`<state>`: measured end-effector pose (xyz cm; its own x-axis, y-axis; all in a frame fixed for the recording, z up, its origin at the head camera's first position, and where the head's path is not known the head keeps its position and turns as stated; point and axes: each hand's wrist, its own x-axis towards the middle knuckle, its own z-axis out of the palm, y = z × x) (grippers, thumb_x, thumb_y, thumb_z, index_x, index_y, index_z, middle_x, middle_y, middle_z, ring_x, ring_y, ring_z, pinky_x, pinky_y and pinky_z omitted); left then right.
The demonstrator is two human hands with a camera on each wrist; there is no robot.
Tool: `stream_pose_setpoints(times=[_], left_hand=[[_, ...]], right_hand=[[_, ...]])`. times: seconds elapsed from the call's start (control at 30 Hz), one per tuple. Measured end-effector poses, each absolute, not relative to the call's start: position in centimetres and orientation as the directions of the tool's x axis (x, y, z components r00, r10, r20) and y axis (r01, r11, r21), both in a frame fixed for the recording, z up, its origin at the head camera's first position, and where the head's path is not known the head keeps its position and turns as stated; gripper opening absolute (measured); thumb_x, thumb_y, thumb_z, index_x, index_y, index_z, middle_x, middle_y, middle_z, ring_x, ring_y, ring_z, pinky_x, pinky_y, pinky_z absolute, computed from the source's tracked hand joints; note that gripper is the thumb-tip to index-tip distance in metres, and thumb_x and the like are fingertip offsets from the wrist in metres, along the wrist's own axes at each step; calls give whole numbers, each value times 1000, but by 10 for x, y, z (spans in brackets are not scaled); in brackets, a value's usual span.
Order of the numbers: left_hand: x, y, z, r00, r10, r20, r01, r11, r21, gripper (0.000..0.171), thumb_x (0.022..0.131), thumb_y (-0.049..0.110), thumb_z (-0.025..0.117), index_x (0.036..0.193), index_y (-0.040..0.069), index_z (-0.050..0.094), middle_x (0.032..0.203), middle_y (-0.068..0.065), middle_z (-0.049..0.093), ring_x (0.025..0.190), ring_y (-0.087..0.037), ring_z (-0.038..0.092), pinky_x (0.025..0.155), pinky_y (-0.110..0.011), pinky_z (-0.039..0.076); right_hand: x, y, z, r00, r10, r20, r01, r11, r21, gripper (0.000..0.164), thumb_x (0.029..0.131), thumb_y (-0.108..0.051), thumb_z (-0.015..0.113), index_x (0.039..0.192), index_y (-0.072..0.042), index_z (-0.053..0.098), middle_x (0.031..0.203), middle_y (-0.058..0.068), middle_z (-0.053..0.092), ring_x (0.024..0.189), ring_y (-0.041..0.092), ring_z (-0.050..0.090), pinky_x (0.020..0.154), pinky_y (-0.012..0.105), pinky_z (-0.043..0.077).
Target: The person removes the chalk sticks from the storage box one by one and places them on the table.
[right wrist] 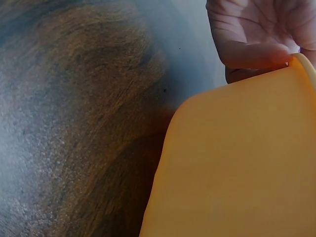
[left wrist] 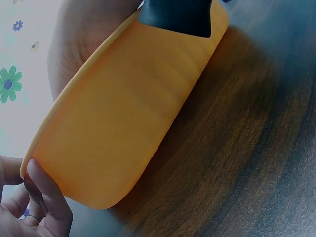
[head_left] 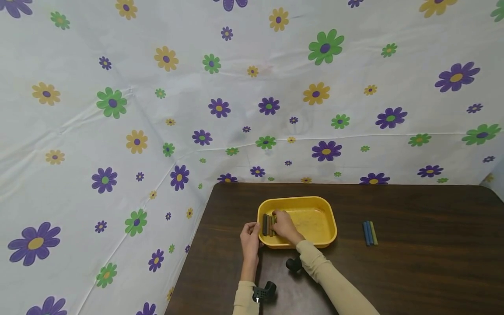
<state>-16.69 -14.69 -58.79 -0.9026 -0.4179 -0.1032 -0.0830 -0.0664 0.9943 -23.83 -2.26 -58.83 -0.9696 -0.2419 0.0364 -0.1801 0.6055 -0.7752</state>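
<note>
A yellow plastic tray (head_left: 315,218) stands on the dark wood table. Several short crayon-like sticks (head_left: 265,225), dark, brown and olive, lie side by side along its left end. At the front left corner my left hand (head_left: 250,240) grips the tray's rim; the left wrist view shows the thumb and fingers (left wrist: 47,190) pinching it. My right hand (head_left: 286,225) reaches inside over the front wall, its curled fingers on an olive stick (head_left: 273,220) at the right of the row. The hand partly covers that stick. In the right wrist view the tray's outer wall (right wrist: 237,158) hides the right hand.
Right of the tray, two blue sticks (head_left: 368,233) and a yellow-green stick (head_left: 374,233) lie together on the table (head_left: 425,262). A flower-printed sheet (head_left: 252,87) hangs behind the table and along its left side.
</note>
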Motion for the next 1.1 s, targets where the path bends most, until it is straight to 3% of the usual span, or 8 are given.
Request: stream_pose_setpoints(times=[0.2, 0.4, 0.6, 0.9, 1.1], left_hand=[[-166, -146, -587, -899, -427, -100, -79, -66, 995, 25, 103, 20, 66, 113, -3, 65, 97, -19, 63, 59, -12, 50, 48, -23, 43], [-168, -147, -590, -902, -420, -104, -83, -68, 994, 22, 103, 19, 66, 110, -1, 65, 94, -15, 62, 58, -11, 50, 48, -22, 44], [-168, -148, -590, -900, -422, -111, -94, -62, 994, 20, 103, 19, 66, 111, 0, 66, 94, -13, 63, 58, -11, 49, 48, -23, 43], [-166, -144, -587, -897, -432, -92, -76, -55, 996, 25, 104, 19, 65, 113, -4, 64, 96, -19, 63, 58, -12, 50, 48, -24, 43], [-169, -145, -590, -891, -440, -109, -86, -71, 994, 21, 103, 18, 65, 111, -2, 65, 95, -16, 63, 61, -13, 52, 49, -23, 44]], right_hand=[[-238, -21, -587, -967, -251, 44, -191, 599, -777, 34, 80, 13, 73, 113, 13, 65, 92, 16, 63, 82, 26, 54, 73, 41, 51], [-238, -23, -586, -973, -230, -11, -130, 588, -798, 37, 80, 14, 71, 115, 10, 61, 89, 12, 59, 77, 23, 52, 67, 36, 48], [-236, -22, -586, -972, -235, 23, -153, 555, -817, 37, 79, 16, 69, 115, 9, 59, 84, 11, 60, 71, 21, 54, 61, 32, 46], [-234, -9, -571, -974, -225, -1, -93, 407, -909, 40, 80, 16, 69, 119, 10, 62, 91, 20, 70, 72, 24, 66, 58, 34, 54], [-232, 3, -554, -969, -242, -43, -28, 283, -959, 42, 82, 11, 72, 123, 7, 64, 99, 19, 69, 75, 26, 69, 62, 40, 60]])
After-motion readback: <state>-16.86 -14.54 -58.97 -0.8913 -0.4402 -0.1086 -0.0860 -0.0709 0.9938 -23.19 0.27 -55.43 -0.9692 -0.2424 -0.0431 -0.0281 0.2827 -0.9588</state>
